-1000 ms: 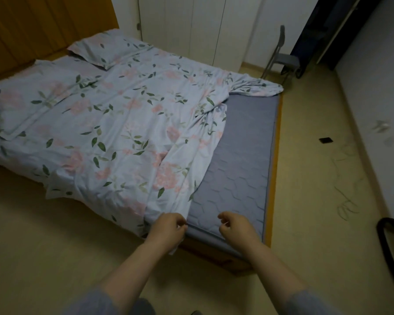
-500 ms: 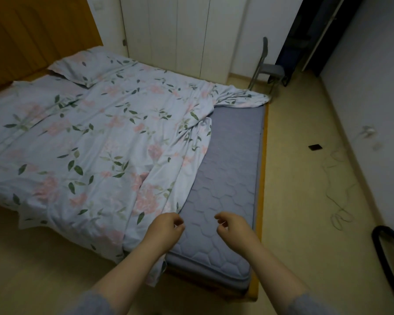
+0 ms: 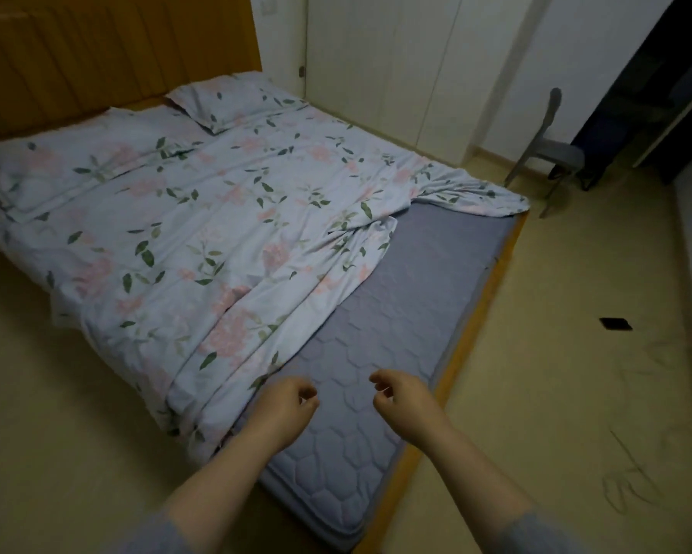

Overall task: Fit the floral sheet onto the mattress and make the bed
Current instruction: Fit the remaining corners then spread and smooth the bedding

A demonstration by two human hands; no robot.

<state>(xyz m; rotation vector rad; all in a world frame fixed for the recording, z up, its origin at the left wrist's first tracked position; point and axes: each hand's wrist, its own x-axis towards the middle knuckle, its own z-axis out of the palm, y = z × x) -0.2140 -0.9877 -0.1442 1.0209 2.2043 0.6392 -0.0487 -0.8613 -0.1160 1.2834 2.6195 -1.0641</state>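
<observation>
The sheet [image 3: 216,233] is lying over the head end and middle of the mattress [image 3: 416,313] and is hanging over the mattress's near side toward the floor [image 3: 56,433]. A strip along the mattress's foot end is showing bare: grey, quilted in hexagons. The sheet's loose edge is running in wrinkles slantwise across the mattress, from a bunched tail at the far foot corner to the near side. A pillow [image 3: 232,101] in the same print is sitting at the mattress's head, against the headboard [image 3: 96,54].

Both hands are hovering over the mattress's near foot corner, apart from each other. The left hand [image 3: 286,405] is curling its fingers in to the thumb, with nothing visible between them; it is just beside the sheet's edge, and whether it is touching the cloth I cannot tell. The right hand [image 3: 402,401] is hanging loosely curled, its thumb apart from the fingers, holding nothing.

A wooden frame [image 3: 468,337] is edging the mattress's foot. Beyond the far foot corner a chair [image 3: 552,149] is standing. Off the foot end, a small black thing [image 3: 616,324] and a cord [image 3: 636,485] are lying on the floor.
</observation>
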